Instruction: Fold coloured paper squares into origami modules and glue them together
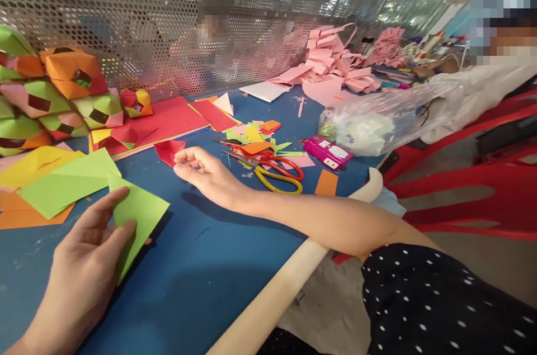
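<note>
We have the left hand (90, 254) clamped on a folded light-green paper piece (140, 218), thumb and index on top, another fingertip showing underneath. The piece is at the near left of the blue tabletop (188, 288), one corner meeting or overlapping the green sheets (71, 179) behind it. We see the right hand (205, 173) with fingers loosely curled and close together, tips right at a red folded paper piece (168, 151); we can't tell if they grip it.

Just beyond the right wrist we note scissors with red and yellow handles (259, 166), scraps around them, then a magenta plastic case (328, 152) and a clear plastic bag (369, 126). An orange slip (326, 182) lies near the case. At left we get stacked multicoloured folded-paper modules (71, 72) beside large red sheets (163, 117). Pink paper strips (331, 56) heap up farther back, by a perforated metal panel (146, 14).
</note>
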`<action>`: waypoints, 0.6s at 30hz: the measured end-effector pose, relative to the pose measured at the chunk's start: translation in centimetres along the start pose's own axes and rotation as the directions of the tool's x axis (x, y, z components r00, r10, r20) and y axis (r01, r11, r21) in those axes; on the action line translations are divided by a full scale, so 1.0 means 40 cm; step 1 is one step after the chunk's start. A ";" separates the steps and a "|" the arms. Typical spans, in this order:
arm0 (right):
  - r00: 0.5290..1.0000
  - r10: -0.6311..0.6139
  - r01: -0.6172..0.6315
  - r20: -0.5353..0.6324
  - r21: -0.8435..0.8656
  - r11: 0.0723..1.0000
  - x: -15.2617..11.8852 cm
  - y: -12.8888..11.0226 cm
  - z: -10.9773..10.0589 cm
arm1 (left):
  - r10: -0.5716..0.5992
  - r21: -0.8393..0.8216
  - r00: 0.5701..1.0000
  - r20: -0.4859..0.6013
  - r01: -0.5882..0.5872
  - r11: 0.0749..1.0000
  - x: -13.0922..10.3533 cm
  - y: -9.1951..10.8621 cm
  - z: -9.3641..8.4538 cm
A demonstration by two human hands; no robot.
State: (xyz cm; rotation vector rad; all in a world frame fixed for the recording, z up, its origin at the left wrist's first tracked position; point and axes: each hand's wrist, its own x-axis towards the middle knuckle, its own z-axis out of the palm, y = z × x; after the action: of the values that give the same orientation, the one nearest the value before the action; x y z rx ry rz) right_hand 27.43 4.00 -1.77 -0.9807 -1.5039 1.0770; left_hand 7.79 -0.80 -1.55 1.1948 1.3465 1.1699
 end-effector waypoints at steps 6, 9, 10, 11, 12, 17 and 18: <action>0.967 0.151 -0.194 0.207 0.205 0.959 -0.039 -0.012 0.019 | 0.012 0.053 1.000 0.022 -0.013 0.999 -0.005 0.003 0.006; 0.949 0.168 -0.238 0.265 0.256 0.937 -0.058 -0.020 0.028 | 0.051 0.077 0.998 0.024 -0.053 0.996 -0.010 0.000 0.009; 0.946 0.175 -0.251 0.272 0.275 0.928 -0.062 -0.023 0.031 | 0.067 0.069 0.997 0.029 -0.069 0.995 -0.013 -0.001 0.011; 0.944 0.183 -0.263 0.273 0.294 0.919 -0.066 -0.026 0.033 | 0.079 0.058 0.996 0.039 -0.081 0.995 -0.015 -0.001 0.013; 0.944 0.191 -0.273 0.271 0.310 0.911 -0.069 -0.028 0.035 | 0.067 0.033 0.995 0.069 -0.069 0.997 -0.018 -0.001 0.015; 0.936 0.218 -0.302 0.276 0.313 0.900 -0.077 -0.029 0.044 | 0.067 -0.114 0.991 0.114 -0.054 0.992 -0.029 0.006 0.028; 0.933 0.223 -0.307 0.282 0.305 0.901 -0.079 -0.027 0.046 | 0.075 -0.128 0.989 0.124 -0.059 0.990 -0.031 0.007 0.029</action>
State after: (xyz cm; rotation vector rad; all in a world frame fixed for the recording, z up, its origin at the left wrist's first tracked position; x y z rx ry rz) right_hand 26.09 0.43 -1.73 -0.8433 -1.3263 1.6482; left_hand 9.07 -1.93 -1.31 1.2123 1.1291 1.1849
